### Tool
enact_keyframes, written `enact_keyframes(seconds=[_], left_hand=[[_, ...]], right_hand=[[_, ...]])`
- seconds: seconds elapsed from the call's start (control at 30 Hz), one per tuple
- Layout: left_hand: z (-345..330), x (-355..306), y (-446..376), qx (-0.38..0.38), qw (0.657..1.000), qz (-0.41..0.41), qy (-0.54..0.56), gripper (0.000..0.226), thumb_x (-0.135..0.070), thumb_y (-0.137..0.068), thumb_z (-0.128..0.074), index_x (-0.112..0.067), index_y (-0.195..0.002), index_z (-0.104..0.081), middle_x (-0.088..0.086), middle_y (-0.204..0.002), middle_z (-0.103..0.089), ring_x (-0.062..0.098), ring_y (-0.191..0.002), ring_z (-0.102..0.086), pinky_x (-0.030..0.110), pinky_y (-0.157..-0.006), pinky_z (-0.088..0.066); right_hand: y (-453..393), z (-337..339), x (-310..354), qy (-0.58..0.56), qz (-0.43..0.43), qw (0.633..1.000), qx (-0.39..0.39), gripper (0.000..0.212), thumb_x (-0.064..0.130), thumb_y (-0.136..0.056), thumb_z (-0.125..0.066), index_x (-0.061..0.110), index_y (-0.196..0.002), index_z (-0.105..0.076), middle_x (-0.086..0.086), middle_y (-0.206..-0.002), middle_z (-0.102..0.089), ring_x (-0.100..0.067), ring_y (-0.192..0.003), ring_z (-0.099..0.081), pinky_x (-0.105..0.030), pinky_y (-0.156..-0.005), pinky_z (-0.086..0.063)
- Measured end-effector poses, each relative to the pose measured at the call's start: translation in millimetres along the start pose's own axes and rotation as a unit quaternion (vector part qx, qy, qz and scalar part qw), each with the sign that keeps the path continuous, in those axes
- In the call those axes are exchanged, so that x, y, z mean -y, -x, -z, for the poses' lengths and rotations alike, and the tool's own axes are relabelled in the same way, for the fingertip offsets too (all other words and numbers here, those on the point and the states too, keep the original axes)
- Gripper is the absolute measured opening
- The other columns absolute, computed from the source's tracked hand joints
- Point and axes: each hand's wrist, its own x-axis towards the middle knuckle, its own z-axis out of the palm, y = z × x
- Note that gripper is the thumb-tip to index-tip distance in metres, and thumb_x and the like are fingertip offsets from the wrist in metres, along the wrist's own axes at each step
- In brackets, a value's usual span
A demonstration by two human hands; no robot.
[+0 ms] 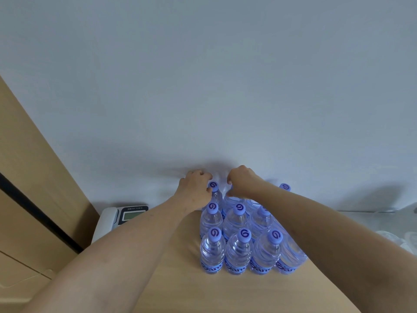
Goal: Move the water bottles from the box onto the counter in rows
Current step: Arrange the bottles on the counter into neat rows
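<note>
A plain pale wall rises behind a light wooden counter (180, 285), where clear plastic water bottles with lilac caps (238, 251) stand upright in tight rows, touching one another. At the back row, against the wall, the left hand (196, 188) curls its fingers round the leftmost bottle (214, 190), and the right hand (241, 181) grips the top of the bottle beside it. A white desk telephone (121, 216) sits on the left
</note>
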Motion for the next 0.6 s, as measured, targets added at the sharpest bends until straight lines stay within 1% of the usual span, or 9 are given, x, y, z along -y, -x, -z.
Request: enact_keyframes(seconds=[0.03,0.07,0.1,0.17,0.3,0.43,0.5,0.57,0.6], left_hand=[[-0.1,0.0,0.2,0.001,1.000,0.001,0.000,0.040,-0.025,-0.092,-0.051,-0.021,-0.133,-0.050,0.003,-0.132,-0.051,0.027,-0.122,-0.043,0.041,-0.095,-0.044],[0.0,0.1,0.4,0.002,1.000,0.001,0.000,0.040,-0.025,-0.093,-0.051,-0.022,-0.132,-0.050,0.003,-0.132,-0.051,0.027,-0.122,-0.043,0.041,-0.095,-0.044],[0.0,0.3,0.6,0.002,1.000,0.001,0.000,0.040,-0.025,-0.093,-0.051,-0.022,-0.132,-0.050,0.004,-0.132,-0.051,0.027,-0.122,-0.043,0.041,-0.094,-0.044],[-0.3,1.0,1.2,0.001,1.000,0.002,0.003,0.039,-0.025,-0.093,-0.051,-0.022,-0.131,-0.051,0.004,-0.131,-0.052,0.027,-0.121,-0.044,0.041,-0.093,-0.044],[-0.3,2.2,3.1,-0.003,1.000,0.005,0.009,0.038,-0.027,-0.093,-0.052,-0.022,-0.130,-0.052,0.003,-0.131,-0.052,0.027,-0.121,-0.045,0.041,-0.094,-0.044],[1.1,4.0,4.5,-0.005,1.000,0.007,0.012,0.039,-0.027,-0.093,-0.053,-0.020,-0.132,-0.051,0.003,-0.133,-0.051,0.027,-0.123,-0.044,0.042,-0.096,-0.044],[1.7,5.3,4.8,-0.003,1.000,0.009,0.016,0.040,-0.027,-0.094,-0.053,-0.020,-0.133,-0.051,0.003,-0.135,-0.051,0.027,-0.124,-0.043,0.043,-0.098,-0.043],[2.2,5.6,5.2,-0.001,1.000,0.010,0.018,0.040,-0.027,-0.094,-0.053,-0.019,-0.133,-0.050,0.003,-0.135,-0.051,0.027,-0.125,-0.042,0.044,-0.099,-0.043],[2.8,5.5,5.4,0.001,1.000,0.010,0.017,0.041,-0.027,-0.094,-0.053,-0.019,-0.134,-0.050,0.003,-0.135,-0.051,0.027,-0.125,-0.042,0.044,-0.100,-0.043]], right_hand=[[0.2,-0.7,0.0,0.014,-0.011,1.000,-0.002,0.015,0.020,-0.082,-0.070,0.007,-0.086,-0.065,-0.010,-0.087,-0.061,-0.025,-0.074,-0.060,-0.031,-0.061,-0.053],[-0.1,-2.1,0.1,0.019,-0.027,0.999,-0.005,0.018,0.016,-0.082,-0.067,0.010,-0.071,-0.055,-0.007,-0.074,-0.053,-0.020,-0.062,-0.051,-0.027,-0.050,-0.043],[-1.2,-4.6,-0.1,0.015,-0.033,0.999,-0.007,0.029,0.012,-0.082,-0.064,0.011,-0.063,-0.043,-0.005,-0.066,-0.044,-0.018,-0.054,-0.041,-0.025,-0.044,-0.033],[0.0,-5.7,0.5,0.015,-0.029,0.999,-0.008,0.038,0.009,-0.082,-0.063,0.013,-0.058,-0.034,-0.003,-0.060,-0.037,-0.017,-0.050,-0.032,-0.024,-0.042,-0.026],[-1.8,-8.2,0.4,0.015,-0.027,0.999,-0.010,0.041,0.006,-0.080,-0.063,0.012,-0.056,-0.031,-0.004,-0.059,-0.032,-0.019,-0.051,-0.029,-0.025,-0.042,-0.024],[-2.9,-7.9,-0.1,0.007,-0.020,1.000,0.000,0.043,0.004,-0.080,-0.063,0.012,-0.055,-0.029,-0.004,-0.059,-0.028,-0.023,-0.060,-0.031,-0.026,-0.044,-0.024],[-2.6,-8.0,-1.0,0.002,-0.026,1.000,0.005,0.043,0.003,-0.080,-0.062,0.013,-0.055,-0.029,-0.003,-0.059,-0.028,-0.023,-0.060,-0.030,-0.026,-0.044,-0.023],[-2.1,-8.2,-1.1,-0.004,-0.034,0.999,0.006,0.034,0.005,-0.079,-0.064,0.012,-0.058,-0.037,-0.004,-0.061,-0.035,-0.024,-0.060,-0.036,-0.026,-0.045,-0.029],[-3.5,-8.0,-0.9,-0.010,-0.045,0.999,0.006,0.022,0.008,-0.079,-0.066,0.011,-0.066,-0.048,-0.006,-0.067,-0.045,-0.026,-0.062,-0.044,-0.027,-0.048,-0.037]])
